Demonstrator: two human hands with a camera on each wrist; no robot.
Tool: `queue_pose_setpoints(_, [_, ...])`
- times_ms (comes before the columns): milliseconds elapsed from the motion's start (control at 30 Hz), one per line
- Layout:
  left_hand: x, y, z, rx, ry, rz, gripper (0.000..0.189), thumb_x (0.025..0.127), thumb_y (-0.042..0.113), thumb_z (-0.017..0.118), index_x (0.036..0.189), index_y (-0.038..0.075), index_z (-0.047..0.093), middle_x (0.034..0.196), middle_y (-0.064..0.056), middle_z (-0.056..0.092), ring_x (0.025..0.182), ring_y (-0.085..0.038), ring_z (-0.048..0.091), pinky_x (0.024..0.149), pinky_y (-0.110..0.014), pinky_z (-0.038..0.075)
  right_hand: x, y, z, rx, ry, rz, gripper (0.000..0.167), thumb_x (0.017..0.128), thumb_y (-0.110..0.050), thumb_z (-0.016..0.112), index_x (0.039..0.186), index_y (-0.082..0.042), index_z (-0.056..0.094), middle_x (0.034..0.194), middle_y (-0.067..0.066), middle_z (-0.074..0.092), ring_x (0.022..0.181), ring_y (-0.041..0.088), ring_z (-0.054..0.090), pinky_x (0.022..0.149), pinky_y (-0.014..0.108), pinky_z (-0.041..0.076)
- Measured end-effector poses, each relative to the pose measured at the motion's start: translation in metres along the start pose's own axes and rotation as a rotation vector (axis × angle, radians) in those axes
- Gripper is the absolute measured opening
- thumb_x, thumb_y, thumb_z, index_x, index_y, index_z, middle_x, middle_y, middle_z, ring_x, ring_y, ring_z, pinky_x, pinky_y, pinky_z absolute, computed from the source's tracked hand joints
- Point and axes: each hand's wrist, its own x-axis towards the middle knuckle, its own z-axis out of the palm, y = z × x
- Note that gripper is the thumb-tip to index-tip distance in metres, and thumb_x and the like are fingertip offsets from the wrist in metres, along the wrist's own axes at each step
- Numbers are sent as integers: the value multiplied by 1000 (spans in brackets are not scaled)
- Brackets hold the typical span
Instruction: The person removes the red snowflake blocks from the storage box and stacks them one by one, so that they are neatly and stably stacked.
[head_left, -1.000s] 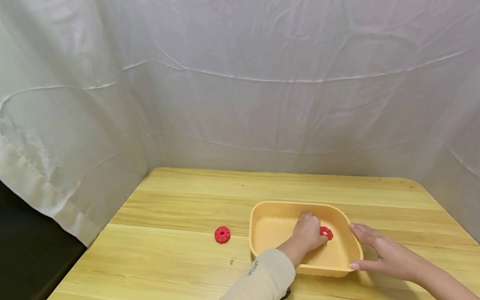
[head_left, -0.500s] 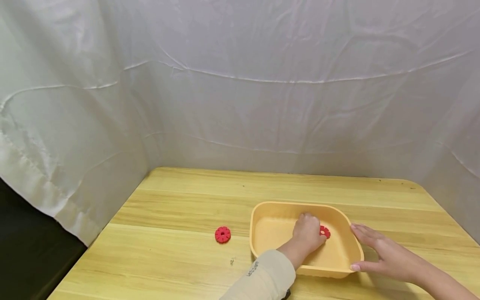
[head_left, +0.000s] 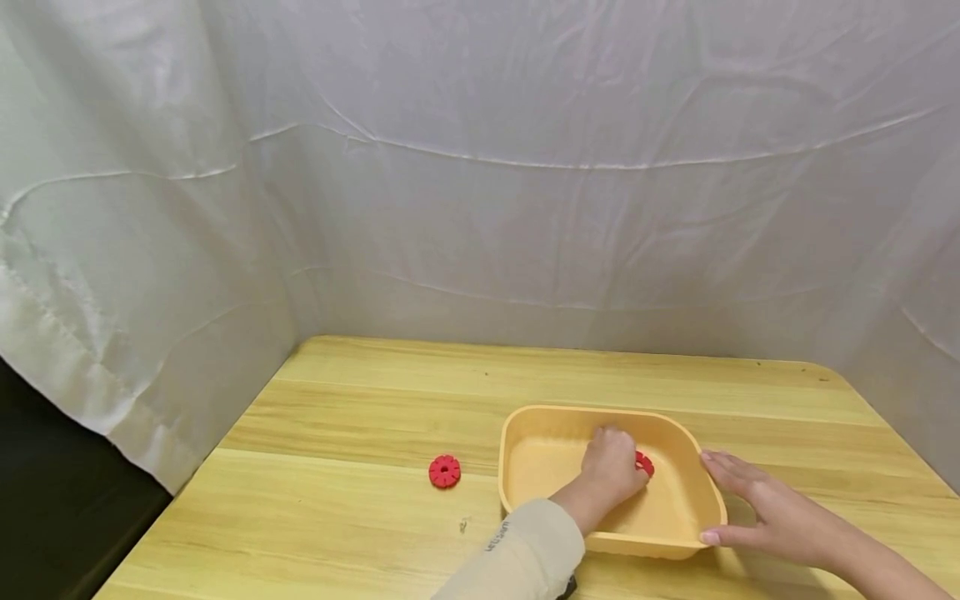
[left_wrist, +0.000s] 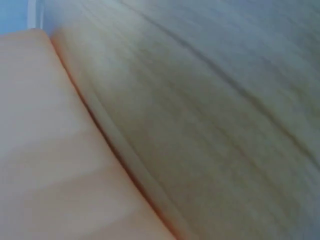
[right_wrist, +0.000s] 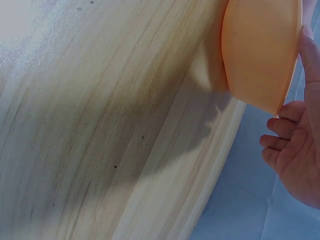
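A pale orange plastic tub [head_left: 525, 475] stands on the table. Inside it, my left hand [head_left: 611, 462] has its fingers curled, with the thumb against a red snowflake building disc [head_left: 645, 464]; the hand partly covers the disc, and its fingertips are hidden. Left of the tub, a second red snowflake disc [head_left: 445, 472] lies flat on the wood. My right hand [head_left: 776, 508] holds the tub's right end between thumb and fingers. In the right wrist view, that hand [right_wrist: 300, 155] is at the rim of the tub [right_wrist: 262, 50], the lower fingers curled. The left wrist view is blurred and shows no fingers.
The wooden table [head_left: 337, 517] reaches back to a pale hanging cloth [head_left: 562, 225], which also closes off both sides. A dark area [head_left: 60, 492] lies beyond the left table edge.
My left hand has shifted slightly left inside the tub. The red disc beside its thumb has moved left with it and is more covered. The right hand stays at the tub's end.
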Motion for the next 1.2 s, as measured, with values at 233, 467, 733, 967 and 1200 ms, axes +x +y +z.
queue_pose_setpoints(233, [-2, -8, -6, 106, 40, 110, 30, 78, 46, 67, 65, 19, 61, 77, 9, 56, 79, -5, 48, 70, -12, 38, -2, 2, 1, 10, 27, -21, 86, 66, -42, 78, 130, 7, 48, 129, 25, 51, 132, 6, 33, 92, -8, 2])
queue_pose_setpoints(467, [-7, -20, -16, 176, 46, 196, 26, 81, 45, 64, 69, 22, 64, 74, 12, 56, 78, -4, 48, 74, -12, 37, -1, 1, 0, -5, 14, -19, 86, 66, -39, 78, 130, 8, 46, 130, 26, 50, 116, 33, 49, 92, -8, 1])
queue_pose_setpoints(733, [-9, -35, -20, -171, 67, 216, 23, 76, 35, 73, 72, 13, 64, 84, 6, 58, 81, -5, 50, 69, -9, 44, -1, 1, 0, -9, 14, -20, 86, 66, -40, 78, 130, 8, 46, 130, 27, 50, 124, 25, 45, 93, -8, 1])
queue_pose_setpoints(967, [-12, -46, -22, -255, 108, 292, 21, 77, 30, 73, 86, 11, 69, 87, 5, 59, 83, -6, 52, 71, -7, 45, -1, 2, 1, -16, 23, -29, 86, 66, -40, 78, 130, 8, 47, 130, 27, 50, 125, 23, 43, 93, -8, 1])
queue_pose_setpoints(1200, [-14, -58, -24, -283, 143, 397, 22, 79, 29, 71, 92, 10, 69, 89, 3, 60, 83, -6, 51, 74, -6, 43, -1, 1, 1, -27, 8, -14, 87, 66, -41, 78, 131, 8, 46, 131, 27, 50, 112, 43, 50, 91, -6, -1])
